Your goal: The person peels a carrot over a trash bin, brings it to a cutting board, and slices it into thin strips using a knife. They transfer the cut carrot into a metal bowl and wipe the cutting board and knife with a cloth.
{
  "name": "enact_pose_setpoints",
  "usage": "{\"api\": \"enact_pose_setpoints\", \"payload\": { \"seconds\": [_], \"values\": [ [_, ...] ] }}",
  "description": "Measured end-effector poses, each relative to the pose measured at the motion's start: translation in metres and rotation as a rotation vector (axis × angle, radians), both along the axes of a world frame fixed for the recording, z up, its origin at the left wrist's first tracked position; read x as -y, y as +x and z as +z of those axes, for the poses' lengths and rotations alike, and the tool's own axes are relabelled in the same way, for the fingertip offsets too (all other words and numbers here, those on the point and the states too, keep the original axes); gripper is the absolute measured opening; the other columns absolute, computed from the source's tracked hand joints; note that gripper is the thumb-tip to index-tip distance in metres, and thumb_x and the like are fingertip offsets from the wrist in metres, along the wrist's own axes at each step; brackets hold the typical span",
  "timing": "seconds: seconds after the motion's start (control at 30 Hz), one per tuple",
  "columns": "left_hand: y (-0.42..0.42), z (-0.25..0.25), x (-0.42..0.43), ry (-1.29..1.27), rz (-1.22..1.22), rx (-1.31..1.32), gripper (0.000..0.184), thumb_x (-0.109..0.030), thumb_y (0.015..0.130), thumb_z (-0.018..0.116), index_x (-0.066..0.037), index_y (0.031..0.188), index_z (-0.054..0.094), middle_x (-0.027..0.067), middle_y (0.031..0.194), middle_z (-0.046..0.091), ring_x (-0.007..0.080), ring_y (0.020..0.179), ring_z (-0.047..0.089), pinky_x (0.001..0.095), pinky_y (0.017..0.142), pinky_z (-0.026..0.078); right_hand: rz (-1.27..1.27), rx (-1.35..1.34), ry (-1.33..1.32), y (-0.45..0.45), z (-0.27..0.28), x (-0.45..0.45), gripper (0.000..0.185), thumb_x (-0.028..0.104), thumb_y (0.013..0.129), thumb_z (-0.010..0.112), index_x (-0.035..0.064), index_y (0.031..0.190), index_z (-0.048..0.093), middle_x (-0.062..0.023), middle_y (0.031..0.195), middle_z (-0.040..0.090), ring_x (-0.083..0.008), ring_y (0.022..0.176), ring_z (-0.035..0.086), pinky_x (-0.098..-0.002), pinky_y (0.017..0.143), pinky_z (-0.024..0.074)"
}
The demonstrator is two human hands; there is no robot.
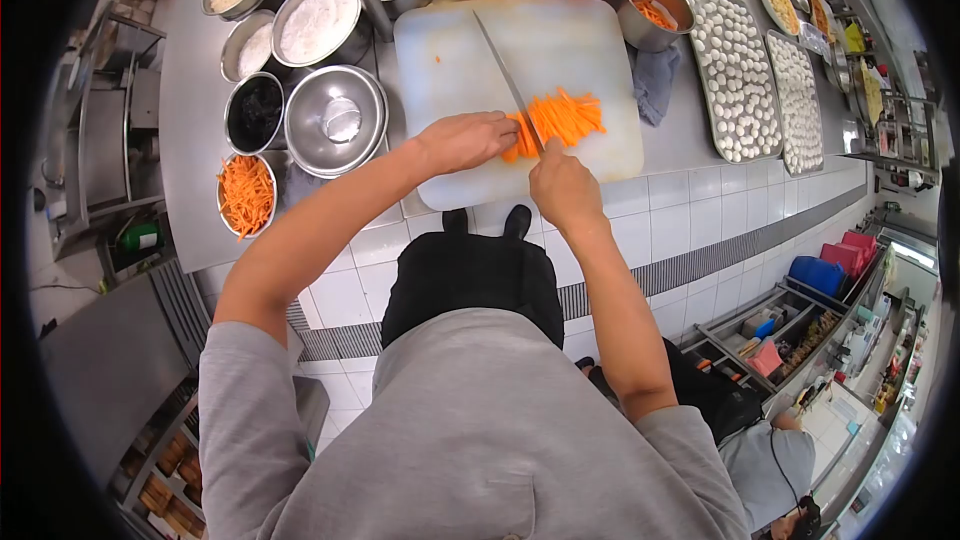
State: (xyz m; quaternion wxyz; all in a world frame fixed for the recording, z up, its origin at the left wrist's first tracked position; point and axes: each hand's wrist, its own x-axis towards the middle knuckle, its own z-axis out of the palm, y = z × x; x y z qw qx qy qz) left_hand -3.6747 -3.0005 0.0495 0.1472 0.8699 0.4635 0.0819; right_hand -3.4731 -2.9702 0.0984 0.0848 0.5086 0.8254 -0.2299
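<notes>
A pile of cut carrot strips (572, 116) lies on the white cutting board (440, 90). My right hand (563, 185) is closed round the handle of a long knife (500, 62), whose blade points away from me and to the left across the carrots. On the left side of the pile, the curled fingers of my left hand (470, 140) press on the carrot pieces (521, 143), close beside the blade. One small orange bit lies alone on the upper left of the board.
Left of the board stand steel bowls (335, 120), a bowl of shredded carrot (246, 195) and a black-filled container (255, 113). A steel pot (655, 13), a grey cloth (655, 85) and trays of small white pieces (735, 75) are right. Another person (765, 460) is at lower right.
</notes>
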Motion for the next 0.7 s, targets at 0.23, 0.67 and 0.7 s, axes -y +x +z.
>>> {"api": "enact_pose_setpoints", "payload": {
  "seconds": [0.23, 0.67, 0.7],
  "values": [
    [-0.002, -0.003, -0.001, 0.033, -0.009, 0.036, 0.025, -0.005, 0.086, 0.055, 0.001, 0.108, 0.066, 0.0070, 0.123, 0.060, 0.0239, 0.111, 0.058, 0.0327, 0.095, 0.053, -0.059, -0.062, -0.010, -0.008, -0.037, 0.002, 0.024, 0.022, 0.097, 0.050, -0.0017, 0.104, 0.049, -0.0296, 0.083, 0.069, -0.0470, 0.080, 0.069, -0.0552, 0.071, 0.0553],
    [0.004, 0.004, -0.003, -0.015, 0.018, 0.059, 0.035, -0.007, 0.090, 0.053, -0.003, 0.123, 0.064, 0.0063, 0.125, 0.059, 0.0250, 0.113, 0.058, 0.0342, 0.096, 0.053, -0.041, -0.078, -0.089, 0.001, -0.041, -0.013, 0.028, 0.023, 0.096, 0.051, -0.0020, 0.107, 0.049, -0.0309, 0.090, 0.069, -0.0487, 0.086, 0.068, -0.0568, 0.078, 0.0541],
    [0.004, 0.002, -0.003, -0.048, 0.006, 0.003, 0.040, -0.005, 0.089, 0.053, -0.004, 0.128, 0.061, 0.0068, 0.126, 0.058, 0.0243, 0.112, 0.057, 0.0331, 0.097, 0.052, -0.019, -0.083, -0.070, 0.000, -0.038, -0.013, 0.028, 0.023, 0.096, 0.052, -0.0020, 0.107, 0.049, -0.0310, 0.090, 0.068, -0.0487, 0.085, 0.068, -0.0568, 0.077, 0.0543]
  ]
}}
